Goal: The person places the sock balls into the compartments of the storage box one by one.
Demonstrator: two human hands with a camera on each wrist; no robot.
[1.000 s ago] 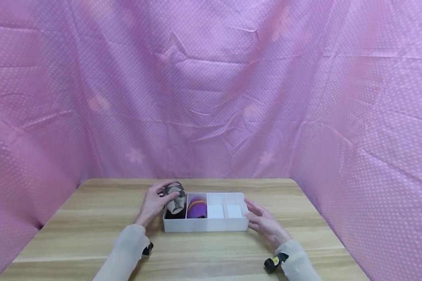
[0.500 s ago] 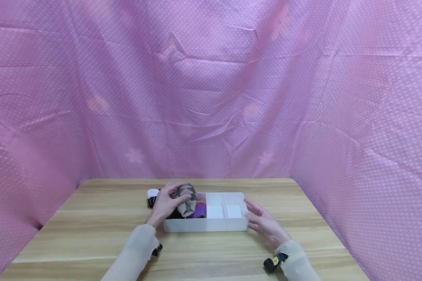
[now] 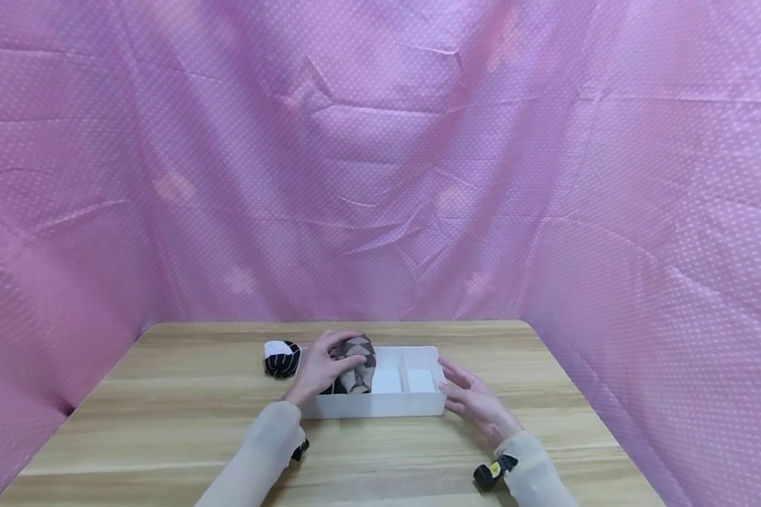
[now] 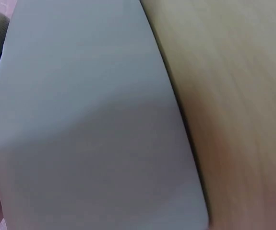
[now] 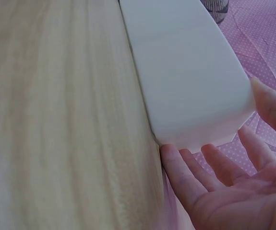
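My left hand [image 3: 317, 373] grips a rolled-up sock [image 3: 358, 380] with a beige and grey-brown diamond pattern, between thumb and fingers. It holds the sock over the second compartment from the left of a white divided box [image 3: 387, 405]. Behind the sock and hand, the left part of the box is mostly hidden; a bit of something black shows there. At the box's right end, my right hand [image 3: 474, 403] rests its fingertips against the end wall. In the right wrist view the right thumb [image 5: 267, 103] touches the upper corner and the fingers are spread below.
A black-and-white rolled bundle [image 3: 282, 359] lies on the wooden table [image 3: 165, 408] to the left of the box. The two right compartments show bare white floors. Pink dotted cloth [image 3: 368, 176] hangs behind and along both sides.
My left hand has carried the patterned sock rightward, from the leftmost compartment to the second, covering the purple roll there. The black-and-white bundle has come into view. My right hand stays put.
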